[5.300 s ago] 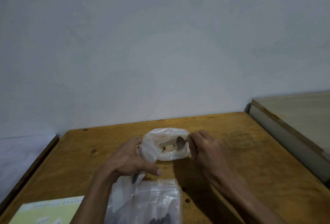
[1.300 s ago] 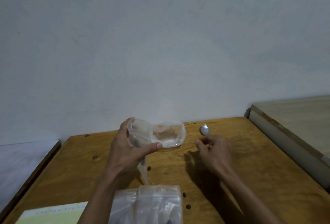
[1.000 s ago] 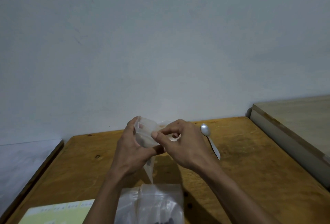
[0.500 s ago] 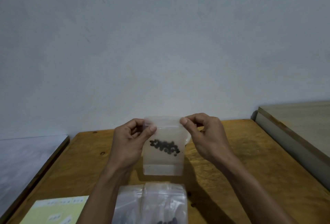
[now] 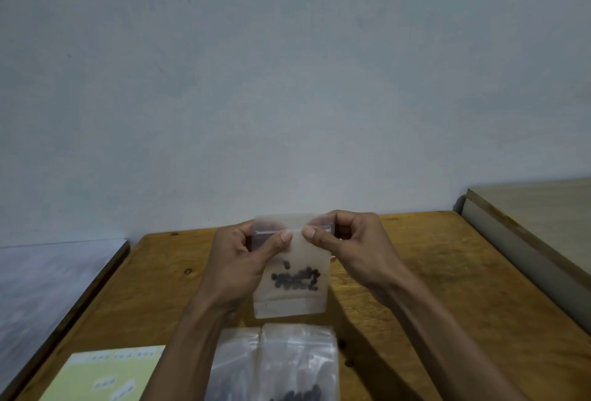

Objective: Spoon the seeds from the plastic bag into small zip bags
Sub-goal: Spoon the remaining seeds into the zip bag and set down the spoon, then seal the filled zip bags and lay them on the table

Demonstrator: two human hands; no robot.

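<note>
A small clear zip bag [image 5: 292,298] hangs upright above the wooden table [image 5: 447,288], with a cluster of dark seeds [image 5: 295,278] in its lower half. My left hand [image 5: 238,260] and my right hand [image 5: 355,245] both pinch the bag's zip strip at the top, thumbs nearly touching at its middle. Nearer to me lie clear plastic bags [image 5: 275,362] with dark seeds at the frame's bottom edge. The spoon is hidden.
A pale yellow label sheet [image 5: 105,375] lies at the front left of the table. Two loose seeds [image 5: 347,354] sit right of the plastic bags. A light wooden surface [image 5: 537,208] adjoins on the right, a grey one [image 5: 48,285] on the left.
My right hand put the spoon down on the table and joined my left hand on the small zip bag. The bag was turned upright, and both thumbs slid inward along its zip strip.
</note>
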